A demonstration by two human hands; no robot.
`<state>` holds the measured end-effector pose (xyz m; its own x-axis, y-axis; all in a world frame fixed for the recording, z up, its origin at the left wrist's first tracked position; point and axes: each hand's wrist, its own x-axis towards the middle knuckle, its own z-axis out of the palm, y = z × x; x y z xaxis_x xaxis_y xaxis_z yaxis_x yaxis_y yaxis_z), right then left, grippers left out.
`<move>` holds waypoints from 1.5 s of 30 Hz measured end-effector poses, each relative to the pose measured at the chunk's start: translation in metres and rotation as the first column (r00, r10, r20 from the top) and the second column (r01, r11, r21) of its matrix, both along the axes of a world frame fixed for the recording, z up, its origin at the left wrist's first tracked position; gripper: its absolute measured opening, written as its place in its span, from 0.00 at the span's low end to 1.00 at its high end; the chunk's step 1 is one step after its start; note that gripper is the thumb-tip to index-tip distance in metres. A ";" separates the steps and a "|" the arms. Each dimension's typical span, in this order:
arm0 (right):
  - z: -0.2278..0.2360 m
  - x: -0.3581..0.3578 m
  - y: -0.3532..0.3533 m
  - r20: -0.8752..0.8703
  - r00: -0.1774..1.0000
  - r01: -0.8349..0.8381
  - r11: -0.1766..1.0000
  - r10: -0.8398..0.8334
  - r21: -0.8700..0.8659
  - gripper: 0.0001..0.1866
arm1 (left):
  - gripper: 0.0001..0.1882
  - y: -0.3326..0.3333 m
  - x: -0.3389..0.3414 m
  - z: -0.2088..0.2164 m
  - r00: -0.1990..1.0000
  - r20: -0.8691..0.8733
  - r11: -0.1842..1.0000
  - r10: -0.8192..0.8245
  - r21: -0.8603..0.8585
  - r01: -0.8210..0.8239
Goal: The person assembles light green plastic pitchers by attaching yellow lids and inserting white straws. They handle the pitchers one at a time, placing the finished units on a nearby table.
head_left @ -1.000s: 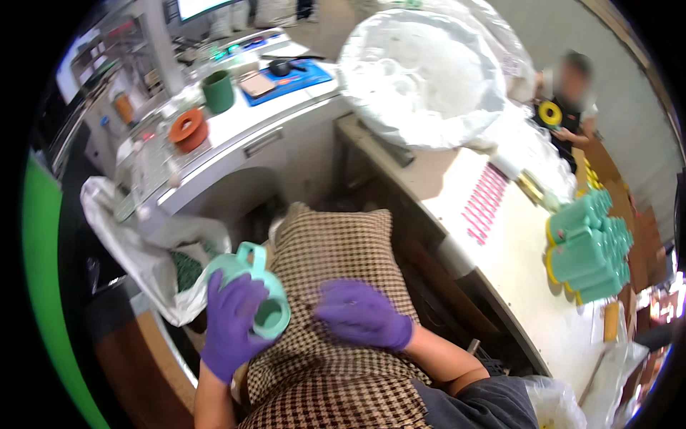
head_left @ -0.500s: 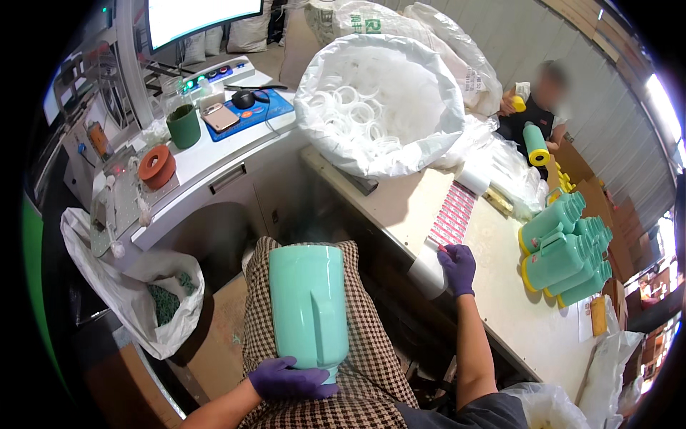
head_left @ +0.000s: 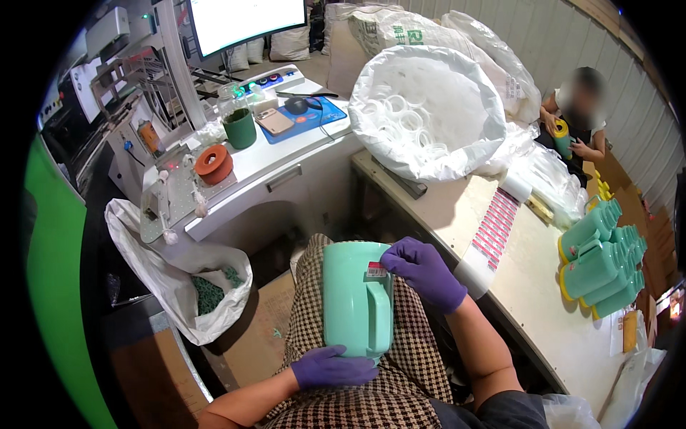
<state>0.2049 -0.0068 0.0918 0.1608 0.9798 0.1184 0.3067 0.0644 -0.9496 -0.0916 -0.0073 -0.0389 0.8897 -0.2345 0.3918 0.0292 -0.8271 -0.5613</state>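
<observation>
A mint-green plastic jug body (head_left: 348, 297) with a side handle lies over my lap, its narrow neck toward me. My left hand (head_left: 332, 367), in a purple glove, is closed around the neck end. At the jug's far right edge, above the handle, sits a small red and white label (head_left: 376, 269). My right hand (head_left: 426, 275), also gloved in purple, has its fingertips pinched together at that label, against the jug wall. On the table to the right lies a strip of red and white labels (head_left: 493, 229) on a white backing roll.
Several green jugs with yellow bases (head_left: 600, 261) stand on the right table. A large white sack of clear rings (head_left: 429, 114) sits farther back. The left desk holds an orange tape roll (head_left: 214, 164) and a phone (head_left: 275, 121). Another person (head_left: 572, 121) handles a jug at far right.
My right hand has moved from the label strip to the jug, bringing a label onto its wall. The jug has turned slightly, showing more of its handle. My view has shifted left.
</observation>
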 end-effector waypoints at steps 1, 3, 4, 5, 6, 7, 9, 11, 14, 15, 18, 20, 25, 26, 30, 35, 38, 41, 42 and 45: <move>-0.001 -0.001 0.006 0.006 1.000 -0.007 1.000 0.007 -0.027 0.11 | 0.41 0.000 0.000 -0.001 1.000 0.004 1.000 -0.002 -0.003 0.002; -0.005 -0.003 0.015 0.004 1.000 -0.017 0.996 0.017 -0.086 0.13 | 0.41 0.003 0.001 0.000 1.000 -0.013 0.998 -0.010 0.065 0.011; -0.006 -0.003 0.017 0.026 1.000 -0.010 0.993 0.014 -0.116 0.13 | 0.40 0.002 0.000 0.002 1.000 -0.013 0.999 -0.021 0.032 0.021; -0.005 -0.004 0.019 0.049 0.999 -0.004 0.989 0.011 -0.145 0.13 | 0.40 0.002 -0.001 0.003 0.999 -0.010 1.000 -0.030 0.003 0.030; -0.001 -0.007 0.021 0.074 0.997 0.001 0.985 0.012 -0.172 0.13 | 0.40 0.003 -0.001 0.007 0.999 -0.006 0.999 -0.036 -0.026 0.036; 0.001 -0.011 0.024 0.115 0.993 0.009 0.991 0.007 -0.136 0.13 | 0.39 0.006 -0.001 0.011 0.998 0.003 0.997 -0.060 -0.048 0.060; -0.002 -0.021 0.025 0.362 0.931 0.058 0.998 -0.049 -0.013 0.15 | 0.38 0.007 -0.004 0.012 0.995 0.017 0.985 -0.102 -0.136 0.103; -0.020 -0.026 0.029 0.398 0.884 0.161 0.959 -0.245 0.232 0.25 | 0.36 0.007 -0.009 0.018 0.991 0.069 0.955 -0.119 -0.267 0.133; -0.045 -0.003 0.039 0.052 0.946 0.311 0.942 -0.319 0.125 0.32 | 0.30 0.015 -0.017 0.045 0.973 0.212 0.871 -0.090 -0.456 0.180; -0.059 -0.001 0.040 0.003 0.922 0.384 0.913 -0.388 0.141 0.29 | 0.29 0.022 -0.024 0.061 0.966 0.256 0.847 -0.028 -0.507 0.159; -0.120 -0.003 0.036 0.305 0.827 0.348 0.856 -0.472 0.383 0.26 | 0.29 0.031 -0.066 0.073 0.831 0.202 0.514 0.518 -0.850 -0.114; -0.123 -0.026 0.024 0.598 0.742 0.151 0.944 -0.303 0.292 0.24 | 0.46 0.028 -0.093 0.107 0.558 0.498 0.572 0.664 -0.819 0.050; -0.123 -0.027 0.033 0.605 0.729 0.154 0.939 -0.319 0.309 0.23 | 0.41 0.059 -0.131 0.119 0.131 0.731 0.706 0.669 -0.681 0.195; -0.123 -0.027 0.034 0.606 0.729 0.151 0.938 -0.319 0.312 0.24 | 0.40 0.072 -0.129 0.128 0.043 0.784 0.766 0.619 -0.616 0.185; -0.111 -0.031 0.033 0.576 0.745 0.128 0.920 -0.335 0.369 0.21 | 0.36 0.173 -0.138 0.138 0.017 0.814 0.740 0.581 -0.519 -0.428; -0.132 -0.022 0.030 0.512 0.773 0.152 0.893 -0.375 0.424 0.20 | 0.34 0.297 -0.123 0.110 -0.090 0.770 0.661 0.632 -0.596 -0.455; -0.108 -0.017 0.021 0.559 0.728 0.122 0.877 -0.397 0.464 0.19 | 0.40 0.300 -0.105 0.105 -0.079 0.692 0.569 0.718 -0.648 -0.506; -0.103 -0.008 0.015 0.561 0.745 0.110 0.896 -0.361 0.431 0.19 | 0.43 0.303 -0.105 0.105 -0.048 0.639 0.508 0.768 -0.653 -0.562; -0.105 -0.006 0.012 0.554 0.764 0.116 0.915 -0.331 0.387 0.19 | 0.44 0.306 -0.111 0.103 -0.039 0.609 0.490 0.793 -0.674 -0.553; -0.093 -0.010 0.011 0.570 0.768 0.092 0.931 -0.292 0.353 0.20 | 0.46 0.316 -0.125 0.103 -0.002 0.474 0.415 0.881 -0.773 -0.479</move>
<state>0.1948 0.0038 -0.0016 0.1382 0.8393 0.5258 0.8433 0.1787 -0.5069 -0.2163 0.3086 0.0639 -0.2336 0.5965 0.7679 0.8889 -0.1891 0.4173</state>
